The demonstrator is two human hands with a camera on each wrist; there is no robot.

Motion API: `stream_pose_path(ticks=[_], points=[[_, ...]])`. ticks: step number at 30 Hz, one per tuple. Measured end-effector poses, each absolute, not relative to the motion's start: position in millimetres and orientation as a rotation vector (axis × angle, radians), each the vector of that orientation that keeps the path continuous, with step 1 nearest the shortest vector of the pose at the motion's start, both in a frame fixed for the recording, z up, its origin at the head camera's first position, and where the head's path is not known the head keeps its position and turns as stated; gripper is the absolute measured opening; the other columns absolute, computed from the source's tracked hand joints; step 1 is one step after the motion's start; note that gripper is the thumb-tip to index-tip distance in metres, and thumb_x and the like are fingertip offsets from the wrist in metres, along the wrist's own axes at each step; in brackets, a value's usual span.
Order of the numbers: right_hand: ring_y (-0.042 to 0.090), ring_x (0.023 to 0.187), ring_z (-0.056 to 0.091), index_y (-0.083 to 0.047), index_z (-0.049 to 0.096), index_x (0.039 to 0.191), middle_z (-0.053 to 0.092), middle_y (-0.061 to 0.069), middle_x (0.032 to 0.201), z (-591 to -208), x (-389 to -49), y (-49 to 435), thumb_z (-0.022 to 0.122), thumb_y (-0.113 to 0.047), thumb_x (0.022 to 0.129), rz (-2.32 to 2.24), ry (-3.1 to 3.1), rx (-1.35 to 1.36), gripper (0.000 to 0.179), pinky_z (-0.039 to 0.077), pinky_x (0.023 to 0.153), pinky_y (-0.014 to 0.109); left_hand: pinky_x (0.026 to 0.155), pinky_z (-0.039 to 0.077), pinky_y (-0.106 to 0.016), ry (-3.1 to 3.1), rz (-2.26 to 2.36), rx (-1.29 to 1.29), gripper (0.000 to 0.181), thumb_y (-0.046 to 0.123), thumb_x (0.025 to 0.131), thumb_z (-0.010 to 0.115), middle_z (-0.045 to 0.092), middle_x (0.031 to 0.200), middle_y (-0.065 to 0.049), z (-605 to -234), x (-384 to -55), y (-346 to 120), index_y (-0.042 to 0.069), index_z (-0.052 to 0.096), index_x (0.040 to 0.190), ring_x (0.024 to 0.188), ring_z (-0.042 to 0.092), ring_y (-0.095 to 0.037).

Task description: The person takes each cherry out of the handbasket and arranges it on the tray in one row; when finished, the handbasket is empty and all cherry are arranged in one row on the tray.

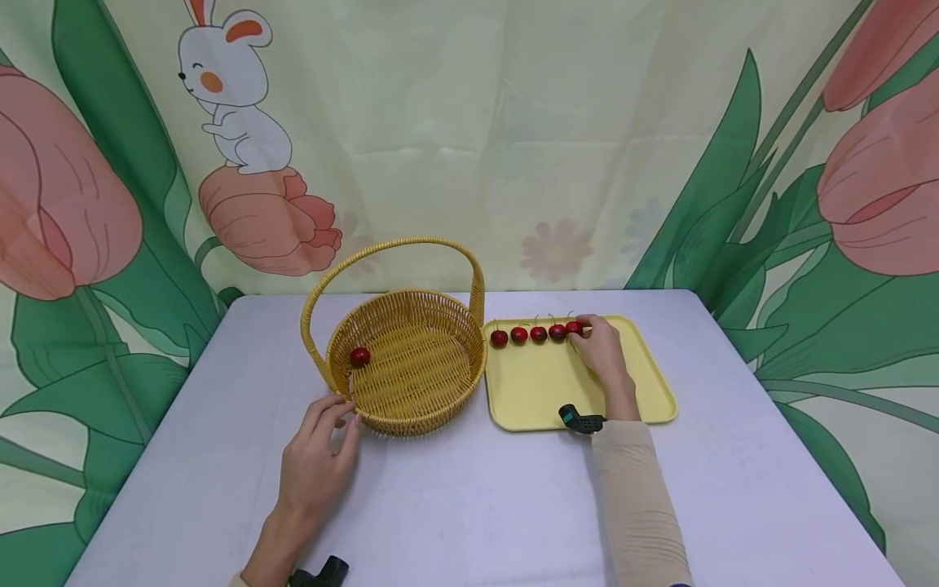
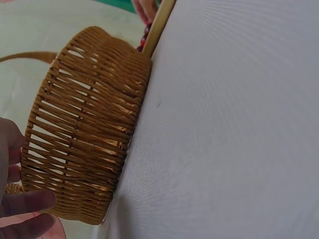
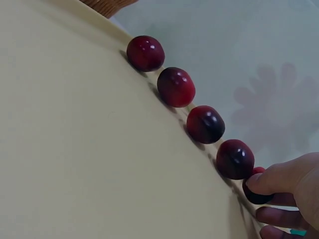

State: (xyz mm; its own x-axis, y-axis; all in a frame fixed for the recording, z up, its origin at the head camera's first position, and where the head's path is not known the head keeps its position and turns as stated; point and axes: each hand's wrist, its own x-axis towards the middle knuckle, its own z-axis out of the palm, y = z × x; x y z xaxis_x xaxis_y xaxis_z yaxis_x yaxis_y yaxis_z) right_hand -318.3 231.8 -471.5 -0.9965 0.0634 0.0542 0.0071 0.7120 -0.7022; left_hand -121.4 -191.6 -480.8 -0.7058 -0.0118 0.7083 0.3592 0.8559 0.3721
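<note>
My right hand [image 1: 603, 350] pinches a dark red cherry [image 1: 575, 328] at the right end of a row along the tray's far edge. Thumb and fingertips cover part of that cherry [image 3: 257, 193] in the right wrist view. Several more cherries [image 1: 518, 335] line up to its left on the yellow tray [image 1: 557, 391]. With fingers and thumb at the near-left rim, by the handle's foot, my left hand [image 1: 319, 456] holds the wicker basket [image 1: 418, 359]. One cherry [image 1: 359, 357] lies inside at the basket's left wall. The left wrist view shows the basket's woven side [image 2: 84, 129] beside the fingers.
The basket's tall arched handle [image 1: 411, 242] rises over its far side. Basket and tray stand side by side on a white-covered table [image 1: 469, 505]. Behind them hangs a curtain [image 1: 572, 147] printed with tulips and a rabbit.
</note>
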Motion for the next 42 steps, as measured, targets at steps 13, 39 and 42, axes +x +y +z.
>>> stream_pose_path(ticks=[13, 39, 42], points=[[0.039, 0.12, 0.059, 0.003, 0.052, 0.14, 0.055, 0.026, 0.139, -471, -318, 234, 0.06, -0.014, 0.098, 1.181, -2.849, -0.043, 0.046, 0.051, 0.1, 0.05, 0.06, 0.056, -0.034, -2.271, -0.645, -0.259, 0.025, 0.011, 0.085, 0.075, 0.066, 0.114, -0.011, -480, -121, -191, -0.001, 0.071, 0.107, 0.081, 0.069, -0.02], [0.038, 0.116, 0.058, -0.002, 0.054, 0.14, 0.054, 0.02, 0.137, -422, -303, 219, 0.064, -0.023, 0.097, 1.241, -2.548, 0.054, 0.048, 0.055, 0.092, 0.051, 0.062, 0.057, -0.035, -2.278, -0.636, -0.263, 0.028, 0.01, 0.084, 0.076, 0.066, 0.115, -0.012, -481, -121, -192, -0.002, 0.071, 0.109, 0.081, 0.069, -0.02], [0.037, 0.114, 0.059, -0.004, 0.054, 0.14, 0.054, 0.019, 0.137, -416, -300, 213, 0.065, -0.023, 0.097, 1.234, -2.533, 0.066, 0.048, 0.055, 0.093, 0.052, 0.061, 0.057, -0.035, -2.279, -0.637, -0.263, 0.028, 0.01, 0.084, 0.076, 0.066, 0.115, -0.012, -481, -121, -192, -0.002, 0.071, 0.109, 0.082, 0.07, -0.02]])
